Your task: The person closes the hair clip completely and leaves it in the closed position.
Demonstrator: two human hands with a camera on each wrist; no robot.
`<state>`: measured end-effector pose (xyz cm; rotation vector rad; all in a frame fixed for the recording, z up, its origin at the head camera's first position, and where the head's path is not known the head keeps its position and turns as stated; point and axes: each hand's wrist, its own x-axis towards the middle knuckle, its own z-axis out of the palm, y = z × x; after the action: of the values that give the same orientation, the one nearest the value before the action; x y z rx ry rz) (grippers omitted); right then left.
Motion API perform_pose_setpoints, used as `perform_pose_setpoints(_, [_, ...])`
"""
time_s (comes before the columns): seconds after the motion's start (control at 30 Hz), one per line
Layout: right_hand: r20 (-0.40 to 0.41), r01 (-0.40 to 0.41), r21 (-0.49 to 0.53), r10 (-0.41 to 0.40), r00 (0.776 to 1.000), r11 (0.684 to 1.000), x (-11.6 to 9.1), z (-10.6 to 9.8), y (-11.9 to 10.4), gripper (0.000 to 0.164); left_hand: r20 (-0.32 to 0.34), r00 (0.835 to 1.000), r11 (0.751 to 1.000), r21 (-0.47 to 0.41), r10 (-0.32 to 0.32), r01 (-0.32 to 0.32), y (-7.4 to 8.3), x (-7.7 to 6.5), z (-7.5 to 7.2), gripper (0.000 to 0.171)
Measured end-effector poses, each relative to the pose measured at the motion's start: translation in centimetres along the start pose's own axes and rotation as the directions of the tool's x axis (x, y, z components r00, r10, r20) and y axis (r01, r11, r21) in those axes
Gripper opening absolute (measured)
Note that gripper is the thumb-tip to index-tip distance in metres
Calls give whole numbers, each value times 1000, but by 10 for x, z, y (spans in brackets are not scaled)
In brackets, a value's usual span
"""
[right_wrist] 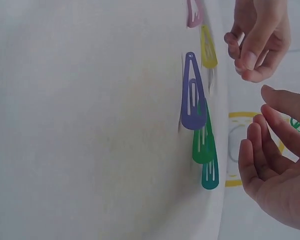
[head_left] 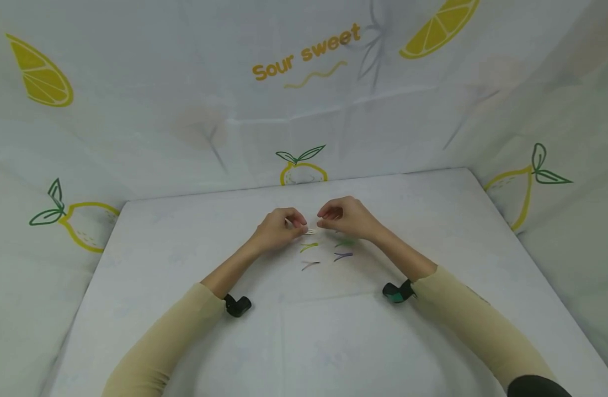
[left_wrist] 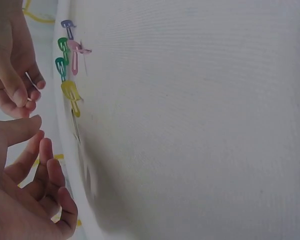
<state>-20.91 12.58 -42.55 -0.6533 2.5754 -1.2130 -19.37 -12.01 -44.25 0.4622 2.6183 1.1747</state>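
Note:
Snap hair clips lie in two short rows on the white table. My left hand hovers at the far end of the left row, fingertips right by a pale clip. Nearer me in that row are a yellow clip and a pink clip. My right hand hangs over the far end of the other row, above a teal clip, a green clip and a purple clip. Both hands have loosely bent fingers, thumbs close to index fingers, with no clip visible between them.
A white cloth covers the table, and its far edge meets a hanging curtain printed with lemons. Black wrist-worn devices show beneath both beige sleeves.

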Motion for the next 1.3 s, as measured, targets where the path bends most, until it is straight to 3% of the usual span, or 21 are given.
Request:
perform_pose_setpoints(0.63, [-39,-50,9,50,998,999,-18,-23,12,25,44,997,997,27,65,-66,20,8,11,13])
perform_pose_setpoints(1.1, [12,-113,-8,113,994,994,-23,-40,25,31,151,985,990,100,80,-96,30,13,24,33])
perform_pose_setpoints(1.3, [47,-152,-17,152,987,988,-25,-41,33,29,200,978,993,89,52,-71,35,14,26,37])
